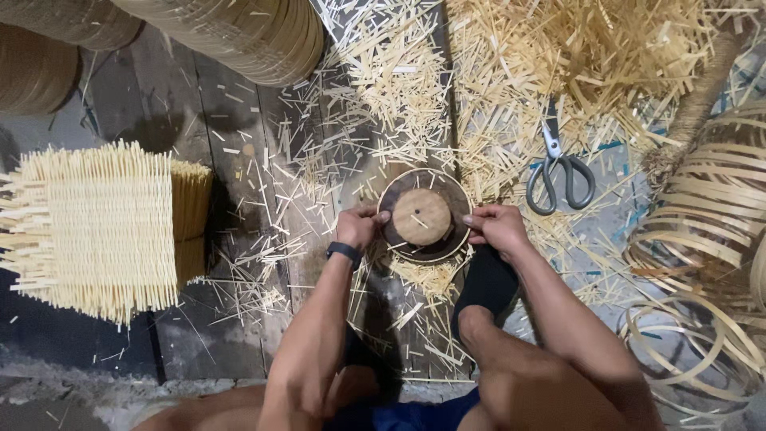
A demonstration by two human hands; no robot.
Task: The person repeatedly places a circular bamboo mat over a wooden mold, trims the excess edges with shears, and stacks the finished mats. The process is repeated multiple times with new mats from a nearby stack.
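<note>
At the centre of the frame, a person's left hand (pixel 357 227) and right hand (pixel 496 229) grip opposite edges of a round wooden form (pixel 422 216), fingers curled shut on its dark rim, a pale disc with a small hole on top. No packages or labels show; a block of woven cane (pixel 96 227) sits at left, stacked hoops (pixel 239 36) at upper left, loose cane coils (pixel 702 231) at right. Grey-handled scissors (pixel 558 172) lie upper right among pale offcuts (pixel 399 80) on the plank floor (pixel 199 136).
</note>
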